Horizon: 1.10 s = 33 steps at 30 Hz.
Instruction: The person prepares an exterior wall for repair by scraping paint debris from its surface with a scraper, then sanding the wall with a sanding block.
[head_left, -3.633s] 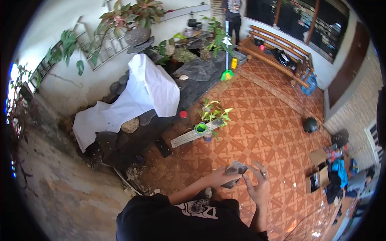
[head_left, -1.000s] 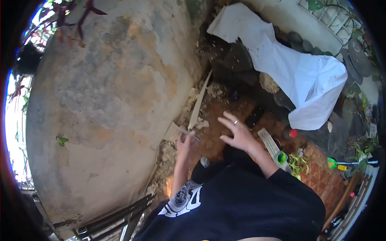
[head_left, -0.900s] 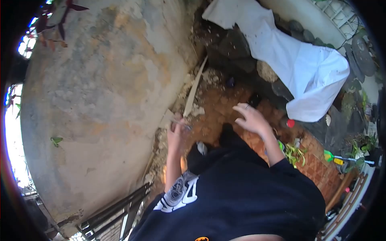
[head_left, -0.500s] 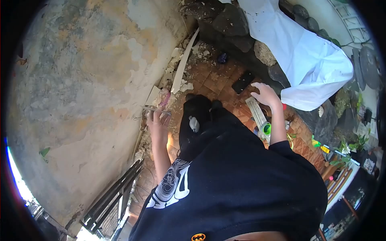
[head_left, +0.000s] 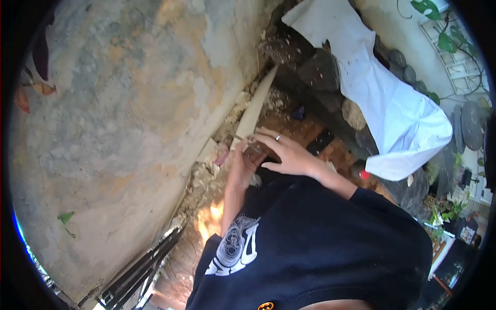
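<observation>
My left hand (head_left: 240, 170) is raised near the foot of the wall, its fingers closed around a thin, greyish metal tool (head_left: 250, 144) whose kind I cannot make out. My right hand (head_left: 293, 155), with a ring on one finger, reaches across to it. Its fingers are stretched out with the thumb apart, and the fingertips meet the left fingertips and the tool. A long pale strip (head_left: 257, 106) leans along the wall's base just beyond both hands. Close to the left hand lies a pinkish object (head_left: 221, 154) among broken plaster.
A stained, peeling wall (head_left: 129, 113) rises on the left, with plaster rubble (head_left: 199, 183) at its foot. A white sheet (head_left: 398, 113) drapes over dark stones (head_left: 319, 72) on the right. A black phone-like slab (head_left: 320, 140) lies on the tiled floor. Dark slats (head_left: 142, 268) stand at lower left.
My right hand has moved left from above the floor to meet my left hand. The left hand, still with the tool, appears further right. The view has shifted, showing more of the wall.
</observation>
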Each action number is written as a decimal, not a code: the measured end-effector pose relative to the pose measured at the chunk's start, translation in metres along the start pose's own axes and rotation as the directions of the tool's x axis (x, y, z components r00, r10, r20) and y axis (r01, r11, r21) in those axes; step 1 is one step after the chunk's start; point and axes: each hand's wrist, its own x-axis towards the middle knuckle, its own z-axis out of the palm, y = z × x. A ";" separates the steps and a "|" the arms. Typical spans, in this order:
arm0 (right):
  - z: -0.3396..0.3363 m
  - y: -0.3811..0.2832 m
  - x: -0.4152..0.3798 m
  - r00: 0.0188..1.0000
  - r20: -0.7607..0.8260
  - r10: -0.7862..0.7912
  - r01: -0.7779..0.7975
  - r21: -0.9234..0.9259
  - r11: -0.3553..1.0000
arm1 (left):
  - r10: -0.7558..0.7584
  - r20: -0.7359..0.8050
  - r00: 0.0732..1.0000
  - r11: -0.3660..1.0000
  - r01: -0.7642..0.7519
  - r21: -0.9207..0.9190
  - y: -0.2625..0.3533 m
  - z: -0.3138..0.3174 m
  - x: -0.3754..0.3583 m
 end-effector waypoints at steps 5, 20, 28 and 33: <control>-0.004 0.002 0.049 0.979 -0.182 -0.095 0.125 0.156 0.980 | -0.037 0.194 0.980 0.994 0.057 -0.095 0.014 0.030 0.013; -0.096 0.101 0.151 0.995 -0.069 -0.071 0.093 0.405 0.910 | 0.267 -0.038 0.963 0.960 -0.269 -0.077 0.033 0.123 0.109; -0.128 0.217 0.211 0.788 0.072 0.612 -0.284 0.924 0.257 | 0.315 -0.180 0.932 0.938 -0.335 -0.088 0.047 0.141 0.133; -0.167 0.227 0.223 0.751 0.073 0.656 -0.279 0.936 0.215 | 0.329 -0.244 0.912 0.933 -0.354 -0.069 0.041 0.142 0.145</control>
